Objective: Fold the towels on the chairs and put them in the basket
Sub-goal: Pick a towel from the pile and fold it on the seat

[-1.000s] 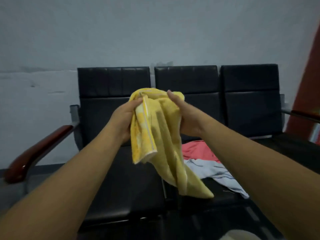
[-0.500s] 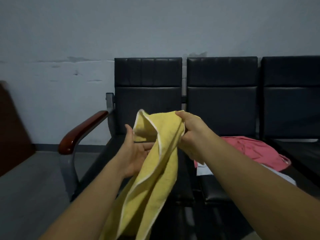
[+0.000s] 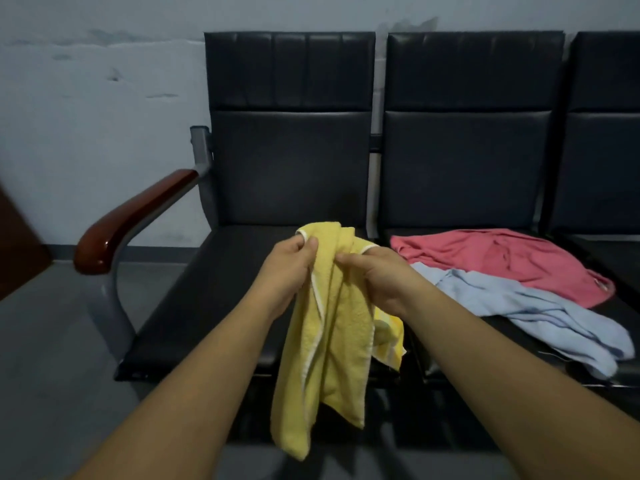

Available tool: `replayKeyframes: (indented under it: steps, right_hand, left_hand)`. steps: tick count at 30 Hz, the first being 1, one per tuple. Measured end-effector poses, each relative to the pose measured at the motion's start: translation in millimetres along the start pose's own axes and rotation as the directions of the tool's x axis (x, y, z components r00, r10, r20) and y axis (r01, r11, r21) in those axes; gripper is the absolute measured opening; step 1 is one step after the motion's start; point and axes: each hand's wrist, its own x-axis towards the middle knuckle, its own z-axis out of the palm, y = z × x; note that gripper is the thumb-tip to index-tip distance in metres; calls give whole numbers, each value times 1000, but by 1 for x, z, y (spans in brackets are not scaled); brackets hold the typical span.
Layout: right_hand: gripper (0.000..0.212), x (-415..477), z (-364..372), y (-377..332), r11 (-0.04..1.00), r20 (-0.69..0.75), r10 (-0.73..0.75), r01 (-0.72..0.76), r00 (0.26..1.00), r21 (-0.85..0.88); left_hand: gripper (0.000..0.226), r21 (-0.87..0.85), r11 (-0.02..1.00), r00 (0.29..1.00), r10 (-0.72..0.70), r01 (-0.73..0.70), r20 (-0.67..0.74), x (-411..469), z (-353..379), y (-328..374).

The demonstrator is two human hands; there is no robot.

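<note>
A yellow towel (image 3: 332,344) with a white edge hangs bunched in front of the left black chair (image 3: 207,299). My left hand (image 3: 289,270) grips its top left edge. My right hand (image 3: 375,277) pinches the top right edge, close beside the left. The towel's lower end dangles past the seat's front. On the middle chair (image 3: 464,161) lie a pink towel (image 3: 502,261) and, in front of it, a crumpled light blue towel (image 3: 540,310) that reaches the seat's front edge. No basket is in view.
The three black chairs are joined in a row against a pale wall. A reddish wooden armrest (image 3: 131,220) sticks out on the left end. Grey floor (image 3: 45,358) lies left of the chairs. A dark brown panel (image 3: 14,251) stands at the far left.
My view has dropped and moved closer to the seats. My hands came lower with the yellow towel, and my left hand, open under it before, now grips its top edge.
</note>
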Motion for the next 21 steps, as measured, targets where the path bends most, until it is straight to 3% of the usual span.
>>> replayKeyframes:
  steps: [2,3,8,10,12,14,17,19,21]
  right_hand:
    - [23,2,-3,-1,999,-55,-35,33,998,-31]
    - [21,2,-5,-2,999,-72,-38,37,997,-16]
    - [29,3,-18,-6,995,-40,37,-33,998,91]
    - [25,2,-21,-7,978,17,78,-80,997,191]
    - [19,0,-23,-7,962,46,80,-89,996,258]
    - [16,-2,-24,-7,960,45,67,-77,997,269]
    - [11,-8,-25,-8,978,-64,63,-48,996,204]
    - [25,-10,-28,-5,998,-142,37,-30,989,49]
    - [30,-10,-32,-4,999,-210,28,-23,977,23]
  left_hand:
    - [33,181,981,996,82,-72,-46,8,-8,-6]
    - [32,179,982,993,83,-67,-84,11,-14,-8]
    - [30,-54,994,977,-107,99,-184,20,-35,-18]
    - [29,-179,976,980,-150,125,-130,18,-38,-19]
    - [27,-283,948,989,-143,149,42,11,-39,-17]
    - [31,-144,984,989,-88,105,121,5,-43,-20]
    - [22,241,970,999,29,-21,-29,1,-49,-26]
    - [18,311,950,991,68,-29,-116,-2,-56,-27]
    - [14,319,947,983,84,-29,-161,-2,-62,-27]
